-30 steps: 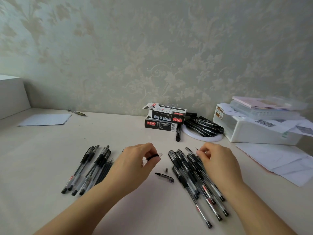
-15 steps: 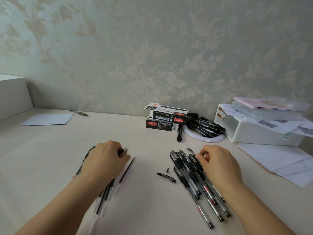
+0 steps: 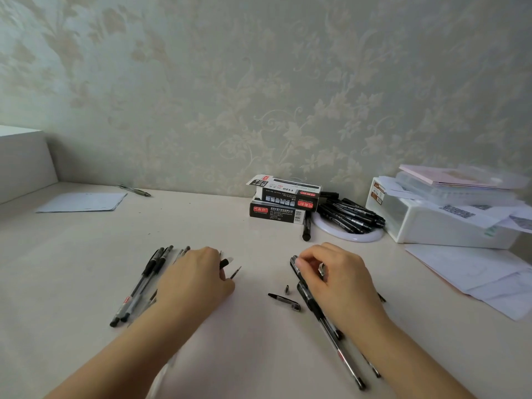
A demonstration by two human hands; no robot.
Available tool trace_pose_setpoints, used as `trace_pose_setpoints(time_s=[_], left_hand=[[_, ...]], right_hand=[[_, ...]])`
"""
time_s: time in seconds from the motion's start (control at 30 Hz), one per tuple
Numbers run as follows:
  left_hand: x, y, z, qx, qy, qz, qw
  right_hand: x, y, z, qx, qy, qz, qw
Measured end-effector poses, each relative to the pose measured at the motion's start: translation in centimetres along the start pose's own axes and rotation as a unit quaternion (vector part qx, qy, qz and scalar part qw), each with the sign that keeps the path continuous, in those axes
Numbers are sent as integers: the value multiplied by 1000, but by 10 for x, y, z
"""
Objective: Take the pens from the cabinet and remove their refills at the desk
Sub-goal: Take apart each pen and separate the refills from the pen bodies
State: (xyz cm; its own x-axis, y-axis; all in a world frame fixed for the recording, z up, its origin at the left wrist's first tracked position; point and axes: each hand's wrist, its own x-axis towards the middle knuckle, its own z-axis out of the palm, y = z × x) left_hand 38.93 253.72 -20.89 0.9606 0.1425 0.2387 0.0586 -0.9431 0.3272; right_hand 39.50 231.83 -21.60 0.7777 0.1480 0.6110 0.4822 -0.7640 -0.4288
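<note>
Head view shows the left hand (image 3: 195, 280) now lying over the left-hand pile of pens (image 3: 141, 286), where a second ago it was raised nearer the middle with a clear pen part pinched at its fingertips; that part has come down with it, and a clear-and-black piece (image 3: 226, 262) pokes out just past the fingers, with a thin refill (image 3: 235, 273) lying on the surface beside them. Whether the left fingers are pinching anything is hard to say, since they curl down out of sight. I read this as one pen finished: barrel and refill set down on the done side. The right hand (image 3: 336, 283) has hardly moved and sits on the right-hand pile of pens (image 3: 331, 329), its fingers (image 3: 302, 264) curled round the top end of the nearest pen, probably picking the next one to strip. Between the two hands, just inside the right fingers, lie a black cap (image 3: 285, 301) and a small tip piece (image 3: 287, 289). Well beyond the fingers, two stacked pen boxes (image 3: 283, 201) stand by the wall, the upper one with its flap open; their contents cannot be seen. Beside them a white round dish (image 3: 349, 237) holds a heap of black pens, with one marker (image 3: 306, 228) lying off its edge. Farther right, a white storage box (image 3: 443, 226) carries papers and a clear case on top.
</note>
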Motion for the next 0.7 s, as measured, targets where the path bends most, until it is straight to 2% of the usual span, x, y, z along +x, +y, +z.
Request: trace_pose_setpoints(time_s=[0.1,0.23,0.37,0.5,0.6,0.7], left_hand=[[-1,7,-3,-100,34,36,994],[-6,23,-5,-261,41,126,956],[-11,29,0,-283,5,195,939],[-9,27,3,-247,3,203,948],[-8,24,4,-232,-28,210,949],[-9,24,5,-227,-46,221,948]], right_hand=[[-1,-8,1,133,-7,63,989],[-2,-21,2,336,-95,166,922],[-3,-24,4,401,-129,182,888],[2,-17,4,399,-62,226,887],[7,-8,1,414,19,257,873],[8,-1,-2,430,57,273,858]])
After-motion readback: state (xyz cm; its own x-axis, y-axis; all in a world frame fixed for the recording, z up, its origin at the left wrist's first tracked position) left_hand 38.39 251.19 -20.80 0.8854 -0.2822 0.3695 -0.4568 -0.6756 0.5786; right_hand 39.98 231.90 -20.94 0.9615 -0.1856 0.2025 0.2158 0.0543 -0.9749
